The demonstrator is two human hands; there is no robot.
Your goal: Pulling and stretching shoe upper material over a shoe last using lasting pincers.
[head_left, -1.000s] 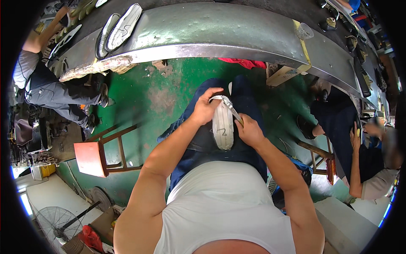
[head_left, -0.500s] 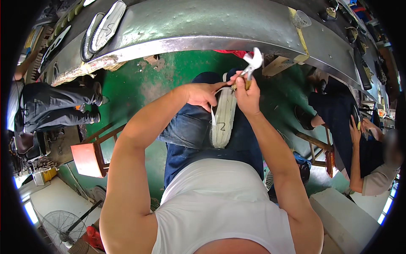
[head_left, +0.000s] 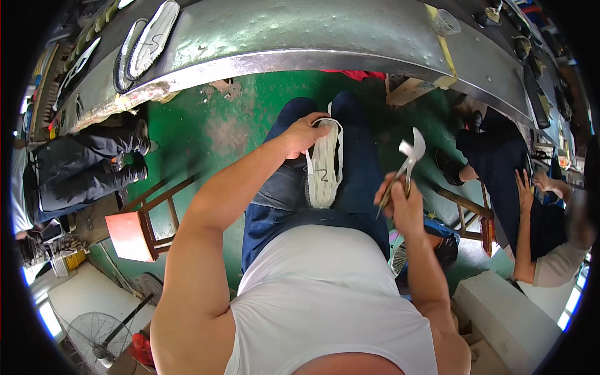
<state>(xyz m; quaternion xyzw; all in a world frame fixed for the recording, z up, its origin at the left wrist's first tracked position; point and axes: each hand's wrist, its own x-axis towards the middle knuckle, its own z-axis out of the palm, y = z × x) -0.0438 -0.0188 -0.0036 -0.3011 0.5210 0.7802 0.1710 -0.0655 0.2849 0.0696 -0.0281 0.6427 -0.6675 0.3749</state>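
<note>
On my lap lies a long pale shoe bottom (head_left: 324,165), sole side up, with a dark hand-drawn mark near its near end. A thin white strip (head_left: 340,150) stands loosely off its right edge and loops round the far end; its other end hangs at the left. My left hand (head_left: 305,135) grips the far end, thumb on top of the sole and fingers around the edge. Apart from the shoe, to its right, my right hand (head_left: 403,203) is closed around the handles of metal lasting pincers (head_left: 410,153), their curved head pointing up and away.
A metal-topped workbench (head_left: 300,37) crosses the far side, with more pale shoe bottoms (head_left: 153,40) at its left. A wooden stool (head_left: 131,234) stands left, a fan (head_left: 100,334) lower left. Other people sit at both sides; a co-worker's hand (head_left: 525,194) shows right.
My right hand has drawn back from the shoe's far end, down and to the right, carrying the pincers. My left hand has shifted onto the far end. The strip now stands out on the right.
</note>
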